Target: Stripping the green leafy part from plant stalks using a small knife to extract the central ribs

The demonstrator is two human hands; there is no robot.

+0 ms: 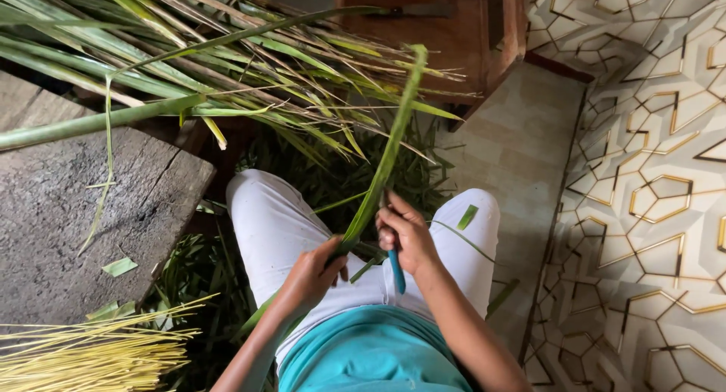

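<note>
The left hand (314, 271) pinches the lower end of a long green palm leaflet (389, 154) over the lap, the blade rising toward the frond pile (227, 59). The right hand (404, 233) is closed around a blue-handled knife (396, 271) pressed against the leaf. Keeping the leaflet taut and the blade running close beside the midrib should strip it cleanly.

The leaf strip (389, 154) between the hands looks smooth, slightly glossy green. The tool's handle (396, 271) under the right hand (404, 233) seems matt blue plastic. Left of the left hand (314, 271), the plank (68, 218) is rough, weathered grey wood.
</note>
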